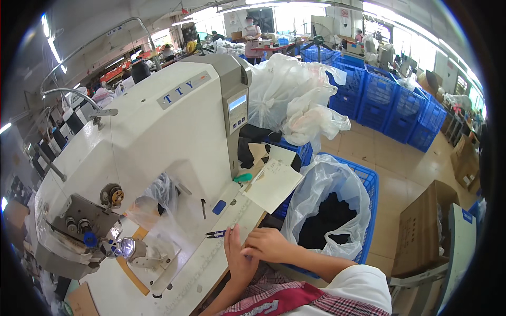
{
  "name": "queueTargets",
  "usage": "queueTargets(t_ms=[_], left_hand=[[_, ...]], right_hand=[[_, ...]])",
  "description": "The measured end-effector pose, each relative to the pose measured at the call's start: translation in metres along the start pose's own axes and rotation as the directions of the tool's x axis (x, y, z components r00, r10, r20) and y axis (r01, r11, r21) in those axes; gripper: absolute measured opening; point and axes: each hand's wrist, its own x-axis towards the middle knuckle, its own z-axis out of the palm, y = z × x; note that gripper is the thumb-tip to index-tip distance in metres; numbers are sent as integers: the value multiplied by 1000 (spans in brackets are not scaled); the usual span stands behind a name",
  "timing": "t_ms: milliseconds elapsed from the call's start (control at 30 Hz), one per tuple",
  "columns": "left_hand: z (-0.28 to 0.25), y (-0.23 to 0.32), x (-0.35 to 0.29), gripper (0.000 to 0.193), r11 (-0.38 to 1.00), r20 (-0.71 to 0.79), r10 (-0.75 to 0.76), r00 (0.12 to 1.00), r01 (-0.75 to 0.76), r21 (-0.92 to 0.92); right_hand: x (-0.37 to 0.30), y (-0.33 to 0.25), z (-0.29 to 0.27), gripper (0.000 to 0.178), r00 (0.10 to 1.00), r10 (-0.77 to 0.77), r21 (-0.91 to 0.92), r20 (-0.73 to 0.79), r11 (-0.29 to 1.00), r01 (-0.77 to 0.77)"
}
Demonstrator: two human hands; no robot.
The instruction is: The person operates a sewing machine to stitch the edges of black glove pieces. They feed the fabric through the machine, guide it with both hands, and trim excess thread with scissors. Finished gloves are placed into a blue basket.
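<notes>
My left hand (240, 258) is over the front edge of the sewing machine's table, its fingers stretched out and together. Beside its fingertips, a slim dark-blue tool (215, 234) with narrow tips points left; whether the hand grips it or only touches it is unclear. Across the left palm lies my right hand (270, 245), its fingers bent inward, and anything under them is hidden. The big white sewing machine (142, 110) stands to the left, with its lit needle area (128, 246) at the lower left. A dark-blue oval piece (219, 207) lies on the table.
A cream paper sheet (274, 185) and a green-handled tool (243, 178) lie behind my hands. At right, a blue crate (373, 196) holds a clear bag (321, 171) of black cloth pieces. Cardboard boxes (416, 231) stand farther right; stacked blue crates (379, 95) and a person (253, 37) are behind.
</notes>
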Motion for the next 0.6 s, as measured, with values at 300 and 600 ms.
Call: queueTargets(t_ms=[300, 600], left_hand=[[-25, 10, 8, 50, 996, 80, 25, 996, -18, -82], [-21, 13, 4, 35, 837, 177, -137, 975, 209, -505]], right_hand=[[-11, -31, 25, 49, 990, -51, 41, 132, 998, 46], [-7, -36, 23, 63, 990, -8, 91, 140, 996, -5]])
